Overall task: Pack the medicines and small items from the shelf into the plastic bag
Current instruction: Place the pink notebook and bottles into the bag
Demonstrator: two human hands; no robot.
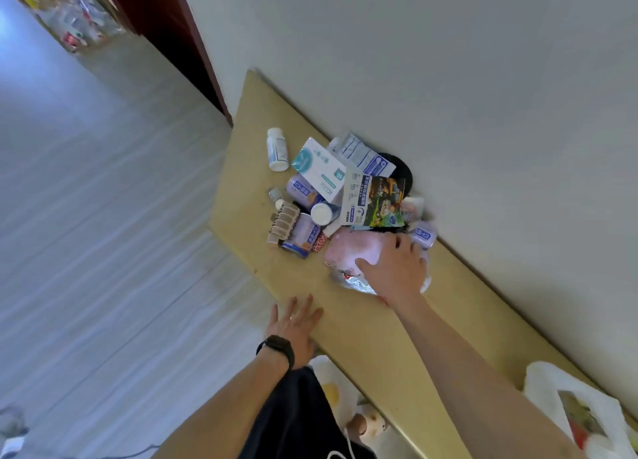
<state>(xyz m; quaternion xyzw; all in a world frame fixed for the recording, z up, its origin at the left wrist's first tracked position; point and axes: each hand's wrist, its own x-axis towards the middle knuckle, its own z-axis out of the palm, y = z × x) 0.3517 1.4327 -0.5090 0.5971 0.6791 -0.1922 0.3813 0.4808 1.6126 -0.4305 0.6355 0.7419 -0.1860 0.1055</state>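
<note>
Right hand lies over a pink pouch at the near end of the medicine pile, thumb on its left side and fingers curled round its far side, seemingly to lift it. Left hand rests flat, fingers spread, on the near-left edge of the shelf, probably bracing the reach. A box and bottle lie farther off, unpacked. Plastic bag sits at near right, well apart from the pile.

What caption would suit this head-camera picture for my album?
Right hand on a pink pouch among medicines, left hand flat on the shelf edge, plastic bag nearby.
</note>
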